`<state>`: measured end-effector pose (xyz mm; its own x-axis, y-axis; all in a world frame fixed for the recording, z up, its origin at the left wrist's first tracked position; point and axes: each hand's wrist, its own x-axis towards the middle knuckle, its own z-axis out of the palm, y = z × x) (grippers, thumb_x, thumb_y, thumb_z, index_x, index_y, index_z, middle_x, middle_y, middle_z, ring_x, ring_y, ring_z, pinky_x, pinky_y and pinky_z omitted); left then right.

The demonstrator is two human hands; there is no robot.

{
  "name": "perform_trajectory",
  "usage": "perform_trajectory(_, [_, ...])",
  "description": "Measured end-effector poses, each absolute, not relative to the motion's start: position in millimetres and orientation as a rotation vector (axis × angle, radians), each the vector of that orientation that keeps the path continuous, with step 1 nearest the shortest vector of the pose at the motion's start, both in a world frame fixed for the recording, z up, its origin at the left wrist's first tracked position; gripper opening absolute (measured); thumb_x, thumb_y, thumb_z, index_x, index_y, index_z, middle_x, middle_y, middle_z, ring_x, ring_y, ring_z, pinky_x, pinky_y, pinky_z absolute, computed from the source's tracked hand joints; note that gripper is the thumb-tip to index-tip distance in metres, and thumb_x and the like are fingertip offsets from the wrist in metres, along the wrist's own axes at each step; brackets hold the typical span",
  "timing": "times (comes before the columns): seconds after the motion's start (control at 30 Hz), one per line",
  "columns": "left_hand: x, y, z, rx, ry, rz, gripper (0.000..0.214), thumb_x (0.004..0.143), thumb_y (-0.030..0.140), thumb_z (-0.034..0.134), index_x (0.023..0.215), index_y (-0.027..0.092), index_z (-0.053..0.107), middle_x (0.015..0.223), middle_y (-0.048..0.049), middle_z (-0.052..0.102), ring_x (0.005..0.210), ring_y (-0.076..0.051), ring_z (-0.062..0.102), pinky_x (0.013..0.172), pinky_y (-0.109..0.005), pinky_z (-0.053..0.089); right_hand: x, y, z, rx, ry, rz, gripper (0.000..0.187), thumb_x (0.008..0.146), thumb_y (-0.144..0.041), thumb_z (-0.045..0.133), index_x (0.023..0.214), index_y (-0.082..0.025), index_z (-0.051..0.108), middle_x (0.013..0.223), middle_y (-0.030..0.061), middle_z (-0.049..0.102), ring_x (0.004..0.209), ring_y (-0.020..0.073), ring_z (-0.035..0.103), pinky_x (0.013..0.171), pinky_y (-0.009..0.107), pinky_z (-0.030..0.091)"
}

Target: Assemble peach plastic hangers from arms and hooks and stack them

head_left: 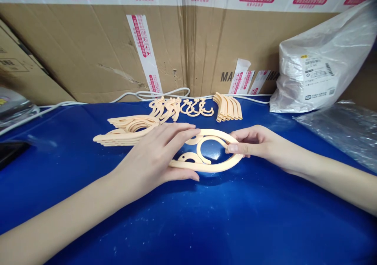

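Note:
A peach plastic folding hanger [213, 166], an oval loop with a hook curled inside it, lies on the blue table [206, 225] between my hands. My left hand [159, 157] grips its left end, fingers over the top rim and thumb under the lower rim. My right hand [256, 143] pinches its right end between thumb and fingers. Behind my left hand lies a stack of the same peach hanger arms [126, 130].
Loose peach hooks [182, 108] and a row of curved peach pieces [228, 108] lie at the table's back. Cardboard boxes [97, 53] form a wall behind. A white cable [165, 95] runs along them. Plastic bags [318, 72] sit at right.

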<state>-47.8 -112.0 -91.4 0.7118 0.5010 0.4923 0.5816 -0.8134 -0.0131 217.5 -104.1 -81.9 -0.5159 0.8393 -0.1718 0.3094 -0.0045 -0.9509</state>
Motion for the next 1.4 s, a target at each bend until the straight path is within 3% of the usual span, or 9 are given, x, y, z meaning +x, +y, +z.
perform_trajectory(0.43, [-46.7,-113.0,-90.3,-2.683,-0.821,-0.700,0.070,0.081,0.062,0.057,0.128,0.011,0.048,0.126,-0.0162,0.058,0.114,-0.029,0.056,0.097,-0.042,0.045,217.3,-104.9,-82.3,-1.226,-1.756,1.604,0.026,0.075,-0.041,0.073,0.078,-0.016,0.069,0.073,-0.0003,0.059,0.066,0.0101,0.045,0.060,0.025,0.033])
perform_trajectory(0.9, [-44.8,-114.8,-87.7,-2.658,-0.743,-0.604,0.067,0.088,0.057,0.052,0.135,0.011,0.044,0.136,-0.0194,0.054,0.125,-0.031,0.051,0.101,-0.049,0.044,218.1,-107.9,-81.4,-1.205,-1.796,1.547,0.028,0.074,-0.043,0.072,0.078,-0.016,0.068,0.075,0.0005,0.060,0.067,0.0123,0.047,0.061,0.027,0.034])
perform_trajectory(1.1, [-43.7,-116.9,-87.8,-2.681,-0.772,-0.647,0.069,0.086,0.059,0.053,0.132,0.007,0.048,0.133,-0.0204,0.055,0.123,-0.031,0.053,0.101,-0.048,0.045,216.4,-108.1,-80.0,-1.209,-1.785,1.571,0.030,0.072,-0.044,0.074,0.076,-0.016,0.068,0.076,0.0004,0.061,0.068,0.0123,0.049,0.063,0.027,0.037])
perform_trajectory(1.4, [-44.9,-119.0,-87.6,-2.708,-0.823,-0.651,0.063,0.087,0.052,0.059,0.134,0.013,0.044,0.133,-0.0156,0.056,0.121,-0.028,0.053,0.102,-0.043,0.044,214.4,-107.5,-78.4,-1.223,-1.811,1.581,0.029,0.072,-0.044,0.073,0.074,-0.016,0.065,0.076,0.0003,0.061,0.070,0.0140,0.052,0.067,0.029,0.041])
